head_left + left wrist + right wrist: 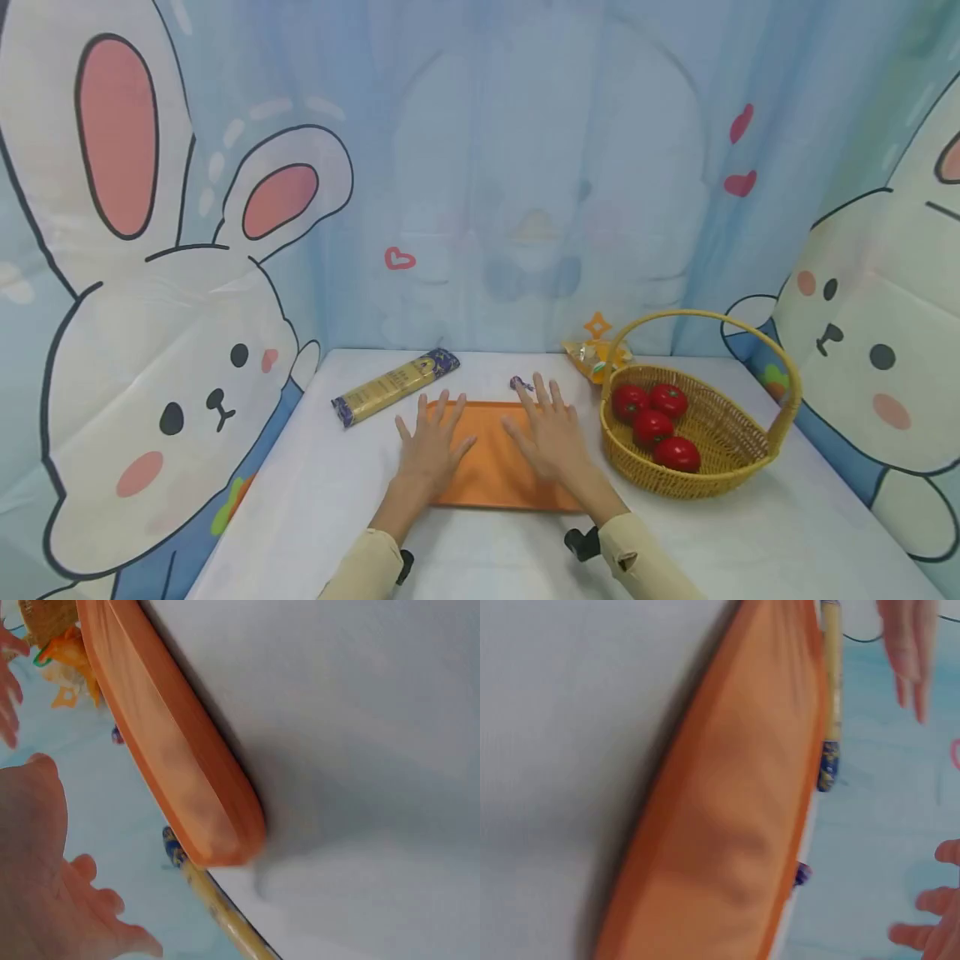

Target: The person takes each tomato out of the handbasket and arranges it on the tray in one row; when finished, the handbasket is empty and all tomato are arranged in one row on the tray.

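Note:
An orange rectangular tray point(489, 467) lies on the white table, and both hands hover over it with fingers spread. My left hand point(431, 450) is above the tray's left side, holding nothing. Over the right side is my right hand point(553, 437), also holding nothing. In the left wrist view the tray point(169, 742) appears apart from the left hand point(45, 877). The right wrist view shows the tray point(720, 802) with soft hand shadows on it, and the right hand's fingertips at the right edge. Behind the tray sits a small dark-wrapped candy point(517, 382).
A yellow and blue long packet point(393, 387) lies at the back left. On the right stands a wicker basket point(720, 417) with a tall handle, holding several red tomatoes point(652, 427). A yellow snack bag point(592, 358) is behind it. A cartoon curtain point(525, 167) hangs at the back.

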`<act>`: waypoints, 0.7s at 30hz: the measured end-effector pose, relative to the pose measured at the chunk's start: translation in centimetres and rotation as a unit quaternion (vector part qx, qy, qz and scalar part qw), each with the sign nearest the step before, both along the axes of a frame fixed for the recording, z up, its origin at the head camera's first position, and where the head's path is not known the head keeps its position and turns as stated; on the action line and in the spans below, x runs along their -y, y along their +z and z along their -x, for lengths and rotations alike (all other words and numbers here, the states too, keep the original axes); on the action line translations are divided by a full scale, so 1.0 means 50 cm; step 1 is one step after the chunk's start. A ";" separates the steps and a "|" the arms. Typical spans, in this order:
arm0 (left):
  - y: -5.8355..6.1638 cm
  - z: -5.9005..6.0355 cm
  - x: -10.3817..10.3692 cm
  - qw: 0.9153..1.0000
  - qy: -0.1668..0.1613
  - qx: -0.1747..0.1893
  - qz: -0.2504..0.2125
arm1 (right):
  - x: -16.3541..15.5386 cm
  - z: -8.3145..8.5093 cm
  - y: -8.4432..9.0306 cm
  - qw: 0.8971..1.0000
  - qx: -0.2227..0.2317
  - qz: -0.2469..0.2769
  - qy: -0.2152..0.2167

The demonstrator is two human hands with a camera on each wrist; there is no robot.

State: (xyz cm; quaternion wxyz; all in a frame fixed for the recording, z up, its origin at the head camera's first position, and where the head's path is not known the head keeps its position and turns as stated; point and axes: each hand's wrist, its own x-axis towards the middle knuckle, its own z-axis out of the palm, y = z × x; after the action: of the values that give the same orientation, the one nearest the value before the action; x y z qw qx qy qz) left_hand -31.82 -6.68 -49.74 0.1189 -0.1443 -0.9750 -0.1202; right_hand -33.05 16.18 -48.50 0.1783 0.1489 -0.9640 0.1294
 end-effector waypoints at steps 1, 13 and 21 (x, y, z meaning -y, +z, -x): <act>-0.003 -0.001 0.012 1.000 -0.005 0.009 -0.008 | -0.008 -0.004 0.011 1.000 0.006 0.021 0.011; -0.052 -0.033 0.143 0.978 -0.115 0.152 -0.086 | -0.200 -0.072 0.148 0.993 0.083 0.074 0.046; -0.060 -0.049 0.155 0.975 -0.122 0.169 -0.082 | -0.288 -0.068 0.155 0.994 0.063 0.062 0.057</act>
State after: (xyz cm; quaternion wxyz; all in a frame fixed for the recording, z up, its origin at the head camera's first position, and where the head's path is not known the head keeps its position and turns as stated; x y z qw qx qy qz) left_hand -29.38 -14.42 -52.73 -0.0521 -0.2293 -0.9429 -0.2360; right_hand -29.67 30.57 -40.75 0.1181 0.1835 -0.9536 0.2075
